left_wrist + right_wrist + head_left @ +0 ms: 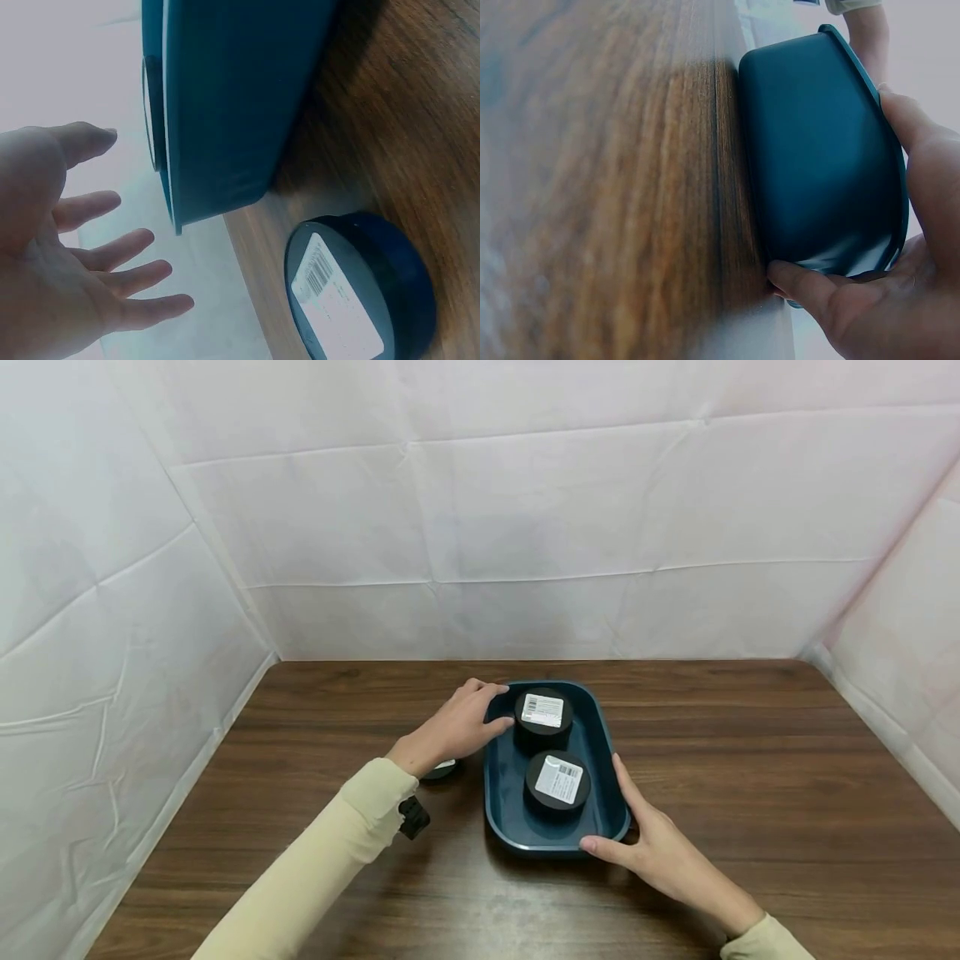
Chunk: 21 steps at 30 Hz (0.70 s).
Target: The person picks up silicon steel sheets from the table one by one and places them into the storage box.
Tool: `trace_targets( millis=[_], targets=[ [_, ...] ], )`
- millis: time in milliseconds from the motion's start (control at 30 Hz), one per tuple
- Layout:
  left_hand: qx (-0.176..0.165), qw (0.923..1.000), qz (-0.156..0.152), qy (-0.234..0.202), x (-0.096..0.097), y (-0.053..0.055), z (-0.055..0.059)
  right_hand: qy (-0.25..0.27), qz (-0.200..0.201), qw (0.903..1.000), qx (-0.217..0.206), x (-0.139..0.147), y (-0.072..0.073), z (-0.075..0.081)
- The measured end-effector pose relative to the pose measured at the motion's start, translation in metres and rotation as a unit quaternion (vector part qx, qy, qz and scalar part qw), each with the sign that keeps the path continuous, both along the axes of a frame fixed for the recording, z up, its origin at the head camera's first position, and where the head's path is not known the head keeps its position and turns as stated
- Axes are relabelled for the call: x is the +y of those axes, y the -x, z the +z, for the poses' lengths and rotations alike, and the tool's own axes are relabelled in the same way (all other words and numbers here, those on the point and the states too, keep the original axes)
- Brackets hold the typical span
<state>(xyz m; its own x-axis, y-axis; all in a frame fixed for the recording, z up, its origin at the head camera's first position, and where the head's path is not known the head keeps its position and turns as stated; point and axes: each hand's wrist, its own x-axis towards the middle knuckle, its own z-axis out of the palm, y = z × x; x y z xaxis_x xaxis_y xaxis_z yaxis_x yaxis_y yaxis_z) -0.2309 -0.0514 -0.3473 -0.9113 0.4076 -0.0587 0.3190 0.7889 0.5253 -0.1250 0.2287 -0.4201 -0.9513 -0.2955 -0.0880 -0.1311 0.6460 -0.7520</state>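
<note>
A dark blue tray (510, 814) with rounded corners stands on the wooden table, holding two round black containers with white labels. One container (543, 713) sits at the far end; the other container (558, 783) is nearer. My left hand (467, 720) is above the tray's left rim, its fingers spread and holding nothing in the left wrist view. Below that hand, a third black container (356, 292) lies on the table beside the tray, mostly hidden by the forearm in the head view. My right hand (654, 847) grips the tray's near right corner, thumb at the near rim, fingers along the right side.
Brown wooden tabletop (750, 777) stretches to both sides of the tray. White sheeting (480, 527) rises behind the table and along its left and right. A dark device (413, 817) is worn at the left wrist.
</note>
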Motion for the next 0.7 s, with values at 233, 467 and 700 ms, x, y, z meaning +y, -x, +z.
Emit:
trace_targets(
  millis=[233, 467, 700],
  targets=[
    [0.006, 1.0, 0.003, 0.0, -0.004, 0.0, -0.004, 0.002, 0.0, 1.0, -0.005, 0.0, 0.001, 0.001],
    [0.011, 0.9999, 0.002, -0.006, -0.008, -0.003, -0.005, 0.001, 0.002, 1.0, 0.0, -0.001, 0.001, 0.001],
    [0.011, 0.9998, 0.009, -0.012, -0.013, -0.006, -0.006, 0.001, 0.004, 1.0, 0.001, -0.002, 0.002, 0.0]
  ],
)
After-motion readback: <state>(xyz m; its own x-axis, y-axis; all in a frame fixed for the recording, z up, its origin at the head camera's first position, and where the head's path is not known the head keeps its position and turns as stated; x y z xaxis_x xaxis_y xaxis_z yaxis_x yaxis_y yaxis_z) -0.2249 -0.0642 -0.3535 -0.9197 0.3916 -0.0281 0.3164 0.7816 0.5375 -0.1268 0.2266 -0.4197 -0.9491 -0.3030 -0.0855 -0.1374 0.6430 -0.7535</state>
